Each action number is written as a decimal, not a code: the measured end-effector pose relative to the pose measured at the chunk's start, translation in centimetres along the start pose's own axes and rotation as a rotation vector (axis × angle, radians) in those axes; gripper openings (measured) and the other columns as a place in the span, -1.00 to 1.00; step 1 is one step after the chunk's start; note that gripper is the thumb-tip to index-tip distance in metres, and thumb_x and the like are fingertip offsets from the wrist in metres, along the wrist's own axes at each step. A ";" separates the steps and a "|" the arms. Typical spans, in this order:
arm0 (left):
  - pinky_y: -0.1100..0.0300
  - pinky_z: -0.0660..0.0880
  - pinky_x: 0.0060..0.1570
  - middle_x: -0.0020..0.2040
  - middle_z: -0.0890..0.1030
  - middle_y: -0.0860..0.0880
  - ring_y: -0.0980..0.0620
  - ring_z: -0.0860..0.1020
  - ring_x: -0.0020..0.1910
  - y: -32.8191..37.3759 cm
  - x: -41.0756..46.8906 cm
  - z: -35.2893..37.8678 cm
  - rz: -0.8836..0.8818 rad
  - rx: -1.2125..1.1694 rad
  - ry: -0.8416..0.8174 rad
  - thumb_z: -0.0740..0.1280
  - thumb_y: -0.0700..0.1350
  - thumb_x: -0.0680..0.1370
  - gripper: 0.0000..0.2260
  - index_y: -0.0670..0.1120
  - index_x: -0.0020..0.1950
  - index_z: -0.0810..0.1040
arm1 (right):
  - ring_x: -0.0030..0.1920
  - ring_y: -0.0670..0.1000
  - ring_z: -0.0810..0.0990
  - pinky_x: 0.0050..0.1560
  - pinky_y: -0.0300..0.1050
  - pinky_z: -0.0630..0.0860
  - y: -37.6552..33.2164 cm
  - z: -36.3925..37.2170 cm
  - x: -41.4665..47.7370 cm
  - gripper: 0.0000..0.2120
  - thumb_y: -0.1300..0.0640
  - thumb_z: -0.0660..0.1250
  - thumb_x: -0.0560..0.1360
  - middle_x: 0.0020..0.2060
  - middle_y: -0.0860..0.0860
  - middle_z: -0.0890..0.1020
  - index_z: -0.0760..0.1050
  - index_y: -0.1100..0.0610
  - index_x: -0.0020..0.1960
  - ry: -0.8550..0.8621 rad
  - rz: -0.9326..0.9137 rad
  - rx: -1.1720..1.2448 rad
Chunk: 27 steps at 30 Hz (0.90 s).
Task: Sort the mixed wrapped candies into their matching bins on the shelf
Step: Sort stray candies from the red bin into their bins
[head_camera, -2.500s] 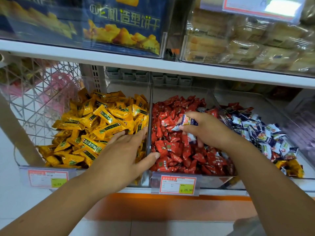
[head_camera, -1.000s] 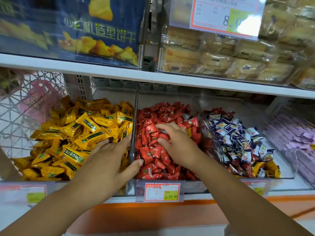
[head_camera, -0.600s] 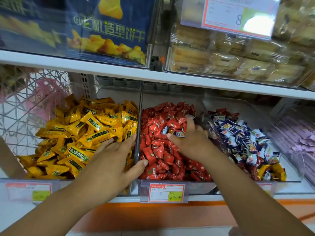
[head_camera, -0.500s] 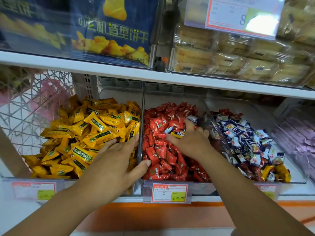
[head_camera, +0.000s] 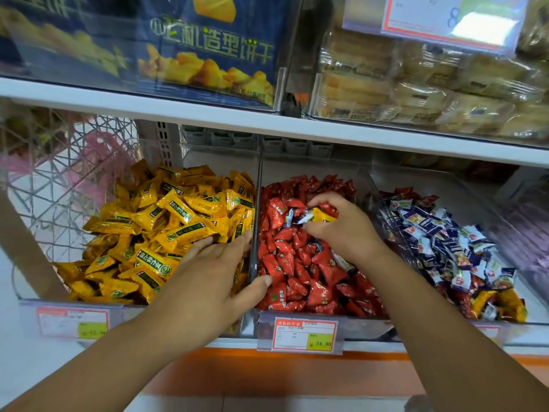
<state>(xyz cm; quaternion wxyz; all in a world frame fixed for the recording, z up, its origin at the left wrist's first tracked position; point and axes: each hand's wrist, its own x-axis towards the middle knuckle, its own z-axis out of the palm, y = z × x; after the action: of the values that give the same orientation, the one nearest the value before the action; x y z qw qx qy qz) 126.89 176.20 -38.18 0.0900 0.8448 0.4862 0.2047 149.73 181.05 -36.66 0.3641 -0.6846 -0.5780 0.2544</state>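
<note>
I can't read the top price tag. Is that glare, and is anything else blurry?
Head view: yes, white glare washes out the upper tag; the far-left blue box is smeared with blur; the middle lower tag is legible.

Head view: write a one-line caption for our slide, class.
Candy sorting: the right hand pinches stray candies over the red candies while the left hand rests on the yellow candies.
</note>
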 end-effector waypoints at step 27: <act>0.34 -0.25 0.44 0.36 0.41 0.25 0.26 0.18 0.41 -0.5 -0.1 0.6 -0.015 -0.013 -0.016 -0.25 0.47 0.36 -0.20 0.18 0.56 -0.06 | 0.37 0.16 0.35 0.37 0.05 0.33 1.6 0.1 -0.9 -0.54 0.12 0.20 0.61 0.39 0.14 0.36 0.25 -0.07 0.49 -0.131 0.042 -0.408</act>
<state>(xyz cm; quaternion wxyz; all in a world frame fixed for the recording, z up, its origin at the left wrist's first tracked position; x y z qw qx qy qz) 126.70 176.39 -38.90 0.1009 0.8420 0.4906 0.2004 150.44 180.04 -38.08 0.1741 -0.7381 -0.6254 0.1837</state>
